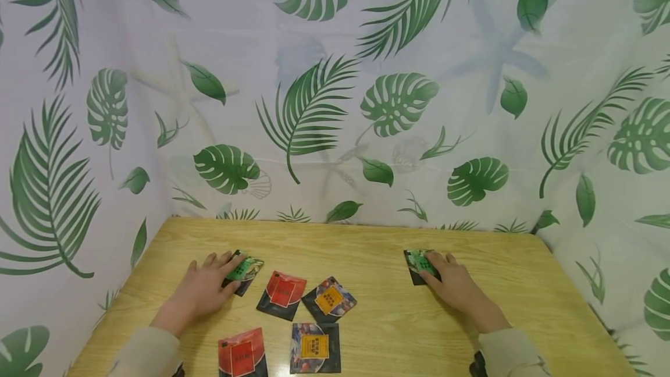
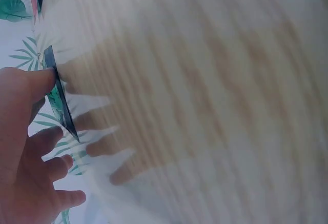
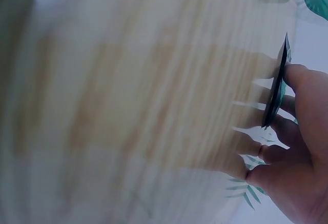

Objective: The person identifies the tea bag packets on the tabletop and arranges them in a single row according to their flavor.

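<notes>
My left hand (image 1: 205, 285) is at the left of the table, pinching a small green-and-black packet (image 1: 248, 269) between thumb and fingers, its other fingers spread. In the left wrist view this packet (image 2: 57, 98) appears nearly edge-on, the thumb against it. At the right, my right hand (image 1: 454, 284) pinches a similar green-and-black packet (image 1: 417, 259), index finger and thumb over its face. The right wrist view gives that packet (image 3: 277, 88) as a thin dark edge by the thumb. Whether either packet touches the table is hard to tell.
Between the hands lie a red-and-black packet (image 1: 282, 295) and a packet with an orange label (image 1: 330, 300). Nearer the front are another orange-labelled packet (image 1: 315, 348) and a red packet (image 1: 242, 354). A leaf-patterned cloth (image 1: 324, 191) surrounds the wooden table (image 1: 335, 243) at back and sides.
</notes>
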A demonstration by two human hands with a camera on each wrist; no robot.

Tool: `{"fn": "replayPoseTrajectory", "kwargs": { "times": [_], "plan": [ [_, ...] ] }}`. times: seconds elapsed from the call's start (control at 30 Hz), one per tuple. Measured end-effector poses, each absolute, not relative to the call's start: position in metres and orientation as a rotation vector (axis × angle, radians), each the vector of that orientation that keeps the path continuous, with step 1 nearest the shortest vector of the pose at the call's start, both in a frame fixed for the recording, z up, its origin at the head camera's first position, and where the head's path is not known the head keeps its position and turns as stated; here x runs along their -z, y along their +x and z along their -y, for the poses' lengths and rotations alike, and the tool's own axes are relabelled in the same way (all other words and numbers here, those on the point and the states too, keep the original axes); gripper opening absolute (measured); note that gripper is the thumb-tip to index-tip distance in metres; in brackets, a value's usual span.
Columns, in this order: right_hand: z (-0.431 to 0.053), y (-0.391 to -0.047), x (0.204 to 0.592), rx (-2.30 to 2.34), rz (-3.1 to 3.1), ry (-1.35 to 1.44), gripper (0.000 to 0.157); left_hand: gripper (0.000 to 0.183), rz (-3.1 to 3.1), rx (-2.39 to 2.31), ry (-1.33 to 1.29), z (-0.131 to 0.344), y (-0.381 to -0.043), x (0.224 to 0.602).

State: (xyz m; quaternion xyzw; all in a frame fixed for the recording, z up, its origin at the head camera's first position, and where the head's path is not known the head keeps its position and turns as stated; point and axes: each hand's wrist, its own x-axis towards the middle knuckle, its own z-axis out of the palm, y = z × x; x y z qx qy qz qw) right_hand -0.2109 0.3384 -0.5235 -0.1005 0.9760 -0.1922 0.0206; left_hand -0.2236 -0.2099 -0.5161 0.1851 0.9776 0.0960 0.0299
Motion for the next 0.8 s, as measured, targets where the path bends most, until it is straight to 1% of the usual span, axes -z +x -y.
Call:
{"fn": "replayPoseTrajectory", "kwargs": {
  "times": [0.27, 0.57, 0.8],
  "plan": [
    [-0.34, -0.21, 0.524, 0.61, -3.022, -0.317, 0.06, 0.061, -2.997, -0.346, 0.565, 0.199, -0.229, 0.516],
    [-0.34, -0.213, 0.524, 0.615, -3.006, -0.283, 0.062, 0.062, -2.962, -0.382, 0.53, 0.181, -0.243, 0.514],
    [-0.339, -0.214, 0.527, 0.614, -3.033, -0.269, 0.062, 0.062, -2.936, -0.404, 0.494, 0.168, -0.246, 0.509]
  ]
}}
